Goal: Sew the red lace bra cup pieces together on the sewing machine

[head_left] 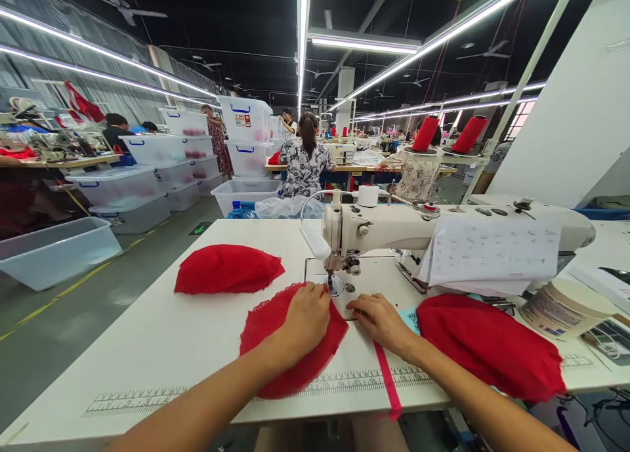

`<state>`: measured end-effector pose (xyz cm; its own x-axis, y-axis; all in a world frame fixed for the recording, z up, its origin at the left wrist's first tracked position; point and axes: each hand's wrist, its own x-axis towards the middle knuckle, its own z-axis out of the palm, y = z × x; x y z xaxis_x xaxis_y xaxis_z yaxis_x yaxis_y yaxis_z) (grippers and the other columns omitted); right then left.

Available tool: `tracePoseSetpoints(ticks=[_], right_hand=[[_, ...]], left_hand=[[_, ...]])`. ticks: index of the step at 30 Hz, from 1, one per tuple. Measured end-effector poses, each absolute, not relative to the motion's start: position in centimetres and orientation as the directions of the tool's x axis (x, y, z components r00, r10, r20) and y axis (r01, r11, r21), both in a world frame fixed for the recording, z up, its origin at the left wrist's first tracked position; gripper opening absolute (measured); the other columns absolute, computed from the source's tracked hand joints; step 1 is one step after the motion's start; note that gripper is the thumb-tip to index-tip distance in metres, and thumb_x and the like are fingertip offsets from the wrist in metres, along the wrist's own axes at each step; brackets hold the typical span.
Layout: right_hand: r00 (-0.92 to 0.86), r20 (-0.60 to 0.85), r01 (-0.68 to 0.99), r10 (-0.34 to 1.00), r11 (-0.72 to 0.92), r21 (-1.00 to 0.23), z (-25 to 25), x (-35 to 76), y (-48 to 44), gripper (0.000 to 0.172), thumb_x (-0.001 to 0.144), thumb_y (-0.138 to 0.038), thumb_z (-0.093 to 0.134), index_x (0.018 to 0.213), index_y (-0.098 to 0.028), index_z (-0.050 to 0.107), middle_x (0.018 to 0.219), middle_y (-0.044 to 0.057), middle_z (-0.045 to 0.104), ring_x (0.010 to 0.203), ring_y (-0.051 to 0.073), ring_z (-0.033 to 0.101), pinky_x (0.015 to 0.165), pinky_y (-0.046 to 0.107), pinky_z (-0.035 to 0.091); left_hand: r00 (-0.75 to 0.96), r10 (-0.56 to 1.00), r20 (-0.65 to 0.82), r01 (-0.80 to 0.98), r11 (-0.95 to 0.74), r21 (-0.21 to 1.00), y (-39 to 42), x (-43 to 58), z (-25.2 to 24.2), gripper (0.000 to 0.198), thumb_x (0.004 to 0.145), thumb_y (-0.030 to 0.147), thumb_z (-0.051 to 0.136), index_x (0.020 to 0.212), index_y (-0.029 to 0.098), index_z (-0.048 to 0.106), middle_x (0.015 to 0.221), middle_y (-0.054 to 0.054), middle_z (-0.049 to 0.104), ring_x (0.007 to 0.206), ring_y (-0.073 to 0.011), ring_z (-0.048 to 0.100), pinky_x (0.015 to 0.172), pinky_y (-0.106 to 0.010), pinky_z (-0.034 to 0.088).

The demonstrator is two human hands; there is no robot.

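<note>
Two hands are laid by the presser foot (pixel 336 283): the left hand (pixel 308 321) is pressed flat on the red lace piece (pixel 290 367), the right hand (pixel 378 321) is spread open at its edge, gripping nothing. Lace is probably best kept smooth and fed straight. The right wrist is crowded by a red pile (pixel 487 347).
</note>
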<state>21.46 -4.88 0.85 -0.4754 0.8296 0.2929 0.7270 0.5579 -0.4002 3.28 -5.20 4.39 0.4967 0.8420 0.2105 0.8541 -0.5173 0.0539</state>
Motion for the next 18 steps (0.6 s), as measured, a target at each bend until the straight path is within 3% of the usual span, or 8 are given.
tracePoseSetpoints(ticks=[2, 4, 7, 11, 18], right_hand=[[-0.545, 0.317, 0.68, 0.776, 0.63, -0.374, 0.7, 21.5, -4.8, 0.027, 0.083, -0.008, 0.041, 0.097, -0.019, 0.061, 0.086, 0.003, 0.063, 0.075, 0.016, 0.055, 0.077, 0.031, 0.037], [-0.565, 0.335, 0.661, 0.754, 0.657, -0.363, 0.5, 21.5, -4.7, 0.026, 0.083, -0.008, 0.042, 0.097, -0.02, 0.061, 0.085, 0.003, 0.063, 0.074, 0.015, 0.055, 0.075, 0.031, 0.037], [-0.557, 0.34, 0.667, 0.757, 0.652, -0.36, 0.4, 21.4, -4.4, 0.025, 0.084, -0.008, 0.042, 0.097, -0.02, 0.061, 0.084, 0.002, 0.062, 0.073, 0.015, 0.055, 0.074, 0.029, 0.037], [-0.595, 0.302, 0.674, 0.745, 0.667, -0.317, 0.4, 21.0, -3.6, 0.025, 0.085, -0.009, 0.042, 0.094, -0.021, 0.062, 0.08, 0.001, 0.061, 0.072, 0.014, 0.054, 0.074, 0.029, 0.037], [-0.604, 0.348, 0.69, 0.717, 0.689, -0.221, -0.4, 20.1, -2.3, 0.024, 0.082, -0.006, 0.043, 0.089, -0.02, 0.062, 0.081, 0.003, 0.058, 0.073, 0.014, 0.052, 0.071, 0.028, 0.036]], left_hand=[[0.46, 0.869, 0.184, 0.872, -0.481, 0.091, -5.9, 3.8, 3.2, 0.035, 0.081, 0.024, 0.043, 0.108, 0.005, 0.056, 0.114, -0.021, 0.055, 0.108, -0.0342, 0.046, 0.089, -0.047, 0.036], [0.393, 0.909, 0.136, 0.898, -0.412, 0.156, -6.1, 3.9, 2.1, 0.058, 0.079, 0.041, 0.047, 0.124, 0.004, 0.044, 0.131, -0.023, 0.042, 0.121, -0.038, 0.033, 0.097, -0.054, 0.026], [0.337, 0.94, 0.058, 0.908, -0.341, 0.244, -5.4, 3.6, 1.1, 0.079, 0.073, 0.055, 0.047, 0.133, 0.007, 0.033, 0.14, -0.021, 0.03, 0.129, -0.0371, 0.02, 0.102, -0.058, 0.014], [0.373, 0.928, 0.017, 0.886, -0.361, 0.29, -3.6, 2.8, 1.4, 0.095, 0.062, 0.059, 0.056, 0.136, 0.008, 0.026, 0.142, -0.019, 0.025, 0.131, -0.0347, 0.016, 0.104, -0.055, 0.01], [0.479, 0.878, -0.016, 0.845, -0.456, 0.28, -1.1, 1.6, 2.3, 0.1, 0.06, 0.053, 0.062, 0.137, 0.004, 0.02, 0.142, -0.018, 0.025, 0.132, -0.031, 0.016, 0.107, -0.05, 0.01]])
